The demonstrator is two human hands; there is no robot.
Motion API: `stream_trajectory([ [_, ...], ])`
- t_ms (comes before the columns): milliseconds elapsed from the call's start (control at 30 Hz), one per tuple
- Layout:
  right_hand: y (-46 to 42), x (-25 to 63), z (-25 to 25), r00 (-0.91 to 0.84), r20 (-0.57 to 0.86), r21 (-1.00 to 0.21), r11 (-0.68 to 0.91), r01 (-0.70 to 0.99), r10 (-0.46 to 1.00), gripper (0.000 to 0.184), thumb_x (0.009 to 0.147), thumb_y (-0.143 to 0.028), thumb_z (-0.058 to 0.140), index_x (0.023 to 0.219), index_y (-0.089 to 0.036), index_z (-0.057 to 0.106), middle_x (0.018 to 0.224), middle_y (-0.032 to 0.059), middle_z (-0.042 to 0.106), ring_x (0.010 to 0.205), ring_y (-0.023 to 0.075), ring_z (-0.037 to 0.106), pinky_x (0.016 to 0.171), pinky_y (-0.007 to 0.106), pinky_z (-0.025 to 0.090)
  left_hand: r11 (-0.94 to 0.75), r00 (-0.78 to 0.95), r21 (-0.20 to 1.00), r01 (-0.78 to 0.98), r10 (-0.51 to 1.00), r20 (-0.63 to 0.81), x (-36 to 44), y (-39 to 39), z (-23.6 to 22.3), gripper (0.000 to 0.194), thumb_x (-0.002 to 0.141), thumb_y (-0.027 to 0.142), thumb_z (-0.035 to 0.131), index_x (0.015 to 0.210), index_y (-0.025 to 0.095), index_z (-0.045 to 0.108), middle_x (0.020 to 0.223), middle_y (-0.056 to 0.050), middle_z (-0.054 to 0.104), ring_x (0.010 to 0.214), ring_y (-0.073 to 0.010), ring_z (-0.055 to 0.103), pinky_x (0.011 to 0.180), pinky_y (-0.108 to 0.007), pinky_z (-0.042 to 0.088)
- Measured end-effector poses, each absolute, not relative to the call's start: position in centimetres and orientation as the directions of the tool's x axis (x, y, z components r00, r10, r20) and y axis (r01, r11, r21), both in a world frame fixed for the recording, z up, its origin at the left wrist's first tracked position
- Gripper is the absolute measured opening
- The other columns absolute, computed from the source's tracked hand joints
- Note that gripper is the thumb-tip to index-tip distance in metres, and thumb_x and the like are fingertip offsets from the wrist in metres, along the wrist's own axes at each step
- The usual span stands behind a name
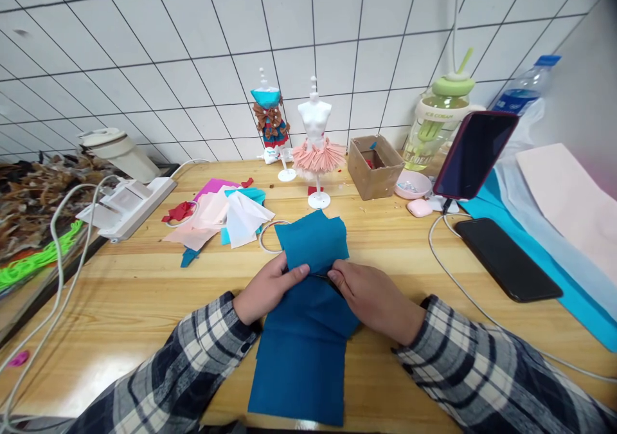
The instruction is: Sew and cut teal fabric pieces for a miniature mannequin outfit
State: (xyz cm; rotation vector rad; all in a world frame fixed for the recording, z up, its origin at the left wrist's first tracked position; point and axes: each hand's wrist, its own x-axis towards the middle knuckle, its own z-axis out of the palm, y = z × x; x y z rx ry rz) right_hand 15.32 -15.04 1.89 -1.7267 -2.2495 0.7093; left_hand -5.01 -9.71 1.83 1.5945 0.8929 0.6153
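Blue cloth [301,370] lies mid-worktop [183,292], lower end close to the near edge, upper part in both hands. Left hand [265,289]: thumb on top, fingers tucked under, pinched closed on the blue cloth at its left side. Right hand [371,292]: fingers curled closed at the cloth's right side, on a slim dark item [321,276] set across the cloth; mostly hidden, can't tell what it is. Back edge, centre: pink-skirted mannequin [315,141], dressed mannequin [270,119] just left of it, cardboard box [371,183] to the right, then pink dish [413,194] and green-lidded bottle [436,122]. Toward the back left corner: fabric scraps [212,212] in pink, white, teal, magenta and red, plus white power strip [128,214] by the left edge. Right side: propped phone [475,154], flat black phone [508,260] nearer than it, larger fabric sheets [554,222] in pale pink, white and bright blue along the right edge
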Motion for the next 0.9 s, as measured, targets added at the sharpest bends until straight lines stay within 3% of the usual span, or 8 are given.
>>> stream_trajectory([
  [133,-15.05,15.24,2.07,-0.329,-0.121,-0.478,0.236,0.846,0.936,0.037,0.100,-0.041,0.020,0.086,-0.022,0.048,0.080,0.0007,0.064,0.070,0.0153,0.057,0.059,0.029,0.027,-0.154,0.504,0.918,0.366,0.862,-0.057,-4.98,-9.51,1.98,0.036,0.088,0.042,0.052,0.110,0.017,0.065,0.106,-0.006,0.072,0.097,-0.0264,0.065,0.088,-0.039,0.050],
  [233,-15.07,15.15,2.09,-0.336,-0.119,-0.463,0.247,0.851,0.934,0.037,0.100,-0.042,0.020,0.086,-0.022,0.048,0.080,0.0011,0.064,0.071,0.0156,0.058,0.059,0.029,0.027,-0.240,0.456,0.850,0.468,0.890,0.000,-4.86,-9.62,2.12,0.034,0.088,0.044,0.052,0.101,0.018,0.068,0.101,-0.005,0.073,0.093,-0.0257,0.065,0.086,-0.037,0.050],
  [400,-15.16,15.12,2.04,-0.304,-0.116,-0.483,0.214,0.849,0.945,0.037,0.100,-0.043,0.019,0.086,-0.022,0.047,0.078,0.0004,0.064,0.069,0.0151,0.057,0.058,0.028,0.026,-0.170,0.487,0.933,0.318,0.874,-0.007,-4.64,-10.05,2.44,0.050,0.079,0.038,0.066,0.122,0.016,0.055,0.125,-0.010,0.062,0.114,-0.0289,0.058,0.096,-0.040,0.047],
  [600,-15.21,15.08,2.06,-0.266,-0.133,-0.514,0.163,0.842,0.955,0.036,0.099,-0.042,0.020,0.085,-0.022,0.045,0.078,0.0007,0.063,0.071,0.0151,0.057,0.060,0.027,0.028,0.020,0.565,0.989,0.149,0.818,-0.102,-4.53,-10.14,2.11,0.057,0.072,0.028,0.072,0.122,0.015,0.050,0.127,-0.014,0.061,0.112,-0.0305,0.060,0.094,-0.045,0.049],
  [767,-15.06,15.37,2.31,-0.298,-0.145,-0.537,0.178,0.824,0.944,0.035,0.099,-0.041,0.022,0.085,-0.022,0.047,0.079,0.0008,0.063,0.071,0.0148,0.057,0.062,0.027,0.030,-0.078,0.534,0.963,0.259,0.842,-0.075,-4.63,-10.03,1.90,0.061,0.065,0.025,0.077,0.121,0.015,0.053,0.130,-0.014,0.058,0.119,-0.0328,0.055,0.104,-0.049,0.040],
  [900,-15.10,15.63,2.50,-0.328,-0.144,-0.566,0.194,0.801,0.934,0.035,0.100,-0.039,0.022,0.088,-0.022,0.050,0.084,0.0017,0.064,0.076,0.0146,0.058,0.067,0.026,0.034,0.006,0.497,0.967,0.255,0.857,-0.136,-4.70,-10.07,1.88,0.058,0.071,0.031,0.072,0.122,0.015,0.050,0.118,-0.011,0.066,0.108,-0.0302,0.062,0.094,-0.047,0.049],
])
